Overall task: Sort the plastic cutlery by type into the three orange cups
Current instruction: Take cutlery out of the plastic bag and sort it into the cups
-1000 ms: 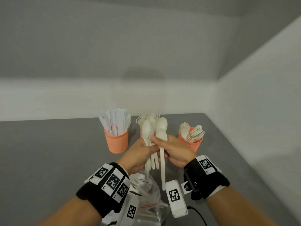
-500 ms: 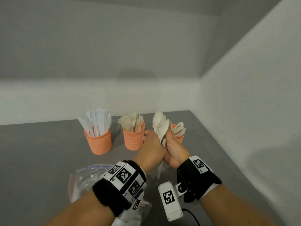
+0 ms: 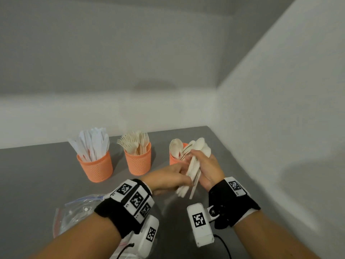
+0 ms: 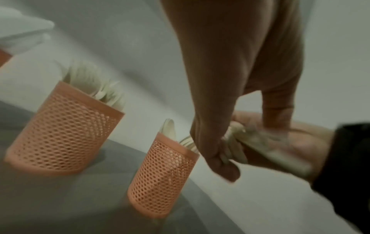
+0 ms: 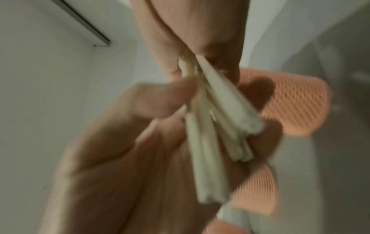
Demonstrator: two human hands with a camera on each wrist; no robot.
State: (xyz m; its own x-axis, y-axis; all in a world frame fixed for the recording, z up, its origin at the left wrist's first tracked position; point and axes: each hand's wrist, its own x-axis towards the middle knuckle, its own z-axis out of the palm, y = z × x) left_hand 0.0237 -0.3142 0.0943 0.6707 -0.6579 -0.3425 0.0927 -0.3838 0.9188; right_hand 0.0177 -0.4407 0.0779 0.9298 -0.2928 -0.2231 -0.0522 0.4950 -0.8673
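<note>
Gripping one bundle of spoons [image 3: 194, 168] btwn them, left hand [image 3: 168, 179] & right hand [image 3: 209, 169] both pinch the handles just beside the spoon cup [image 3: 172, 159]. Bag [image 3: 74, 212] nearest looks empty. Fork cup [image 3: 138, 161] & knife cup [image 3: 96, 168] full; prob last batch left.

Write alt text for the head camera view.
Both hands, left hand and right hand, hold a bundle of spoons beside the spoon cup on a grey table. Left of it stand the fork cup and the knife cup; a clear plastic bag lies nearer the camera.
</note>
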